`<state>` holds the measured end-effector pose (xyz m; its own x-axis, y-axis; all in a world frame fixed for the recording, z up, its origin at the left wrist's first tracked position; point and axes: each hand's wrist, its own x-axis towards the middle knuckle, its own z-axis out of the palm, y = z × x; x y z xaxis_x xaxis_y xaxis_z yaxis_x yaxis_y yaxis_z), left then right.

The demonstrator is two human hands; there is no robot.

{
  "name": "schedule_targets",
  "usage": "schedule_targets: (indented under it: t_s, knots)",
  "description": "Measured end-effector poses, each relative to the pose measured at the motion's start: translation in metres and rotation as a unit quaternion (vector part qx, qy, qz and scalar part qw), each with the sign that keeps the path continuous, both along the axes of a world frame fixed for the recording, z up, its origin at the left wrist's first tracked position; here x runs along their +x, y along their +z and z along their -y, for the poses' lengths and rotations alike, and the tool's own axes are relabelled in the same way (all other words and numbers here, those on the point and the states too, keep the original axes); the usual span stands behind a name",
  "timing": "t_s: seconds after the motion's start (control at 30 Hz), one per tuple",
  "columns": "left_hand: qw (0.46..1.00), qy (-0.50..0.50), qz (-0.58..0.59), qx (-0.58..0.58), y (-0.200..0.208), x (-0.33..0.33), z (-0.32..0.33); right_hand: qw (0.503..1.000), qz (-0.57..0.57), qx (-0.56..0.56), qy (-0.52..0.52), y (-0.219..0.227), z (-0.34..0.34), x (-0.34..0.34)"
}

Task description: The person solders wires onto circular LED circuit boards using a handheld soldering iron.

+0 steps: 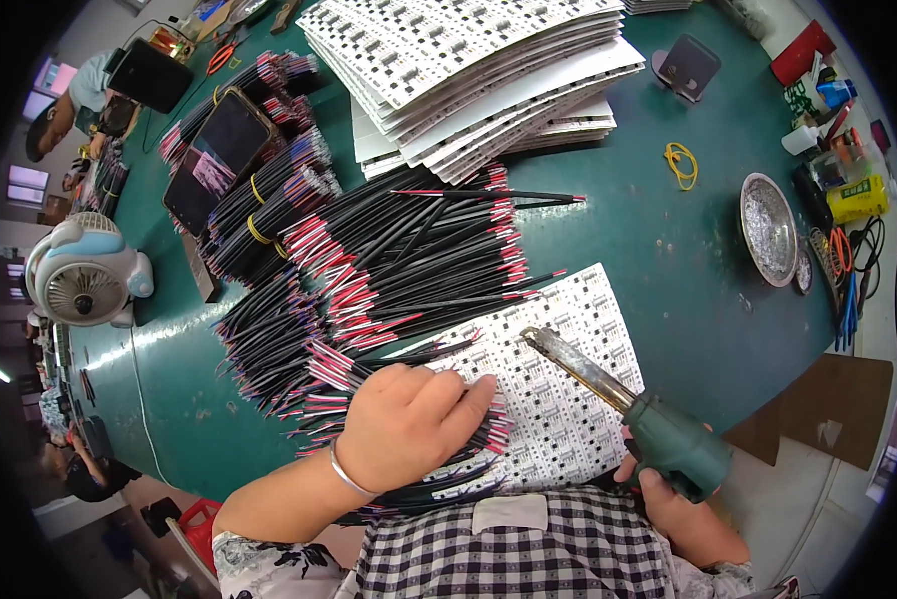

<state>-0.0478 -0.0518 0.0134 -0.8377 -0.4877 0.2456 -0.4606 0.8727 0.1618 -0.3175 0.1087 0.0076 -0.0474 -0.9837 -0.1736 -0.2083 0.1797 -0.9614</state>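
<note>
My left hand [404,419], a bracelet on its wrist, is closed with curled fingers over short black wires [496,431] with red and white ends; its fingertips are partly hidden. Those wires lie across a white circuit board panel [578,349] covered in rows of small parts. In my right hand [663,499] is a soldering iron [680,444] with a dark green handle and a long metal barrel. Its browned tip points up and left above the panel; whether it touches cannot be told. Beyond my left hand lies a wide pile of similar black wires [419,260].
A tall stack of white panels [468,70] stands at the back. Tied wire bundles [269,200], a phone [224,150] and a small fan [84,270] are at left. At right are a metal bowl [768,230], a yellow band [680,165] and assorted tools. Other people sit far left.
</note>
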Motion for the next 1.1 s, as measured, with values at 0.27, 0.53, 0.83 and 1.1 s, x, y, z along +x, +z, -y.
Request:
schedule_targets:
  t_s: [0.27, 0.53, 0.83, 1.1]
  knots:
    - [0.997, 0.052, -0.004, 0.061, -0.014, -0.002, -0.006, 0.998, 0.065, 0.007, 0.003, -0.007, -0.003, 0.001]
    - [0.996, 0.058, -0.025, 0.069, -0.019, -0.005, -0.005, 0.995, -0.090, 0.014, 0.043, -0.009, -0.010, 0.001]
    - [0.994, 0.067, -0.024, 0.077, -0.023, -0.005, -0.004, 0.971, -0.194, -0.049, 0.129, -0.002, 0.008, 0.003]
    - [0.993, 0.069, -0.033, 0.086, -0.023, -0.005, -0.004, 0.970, -0.185, -0.050, 0.152, 0.004, 0.013, 0.004]
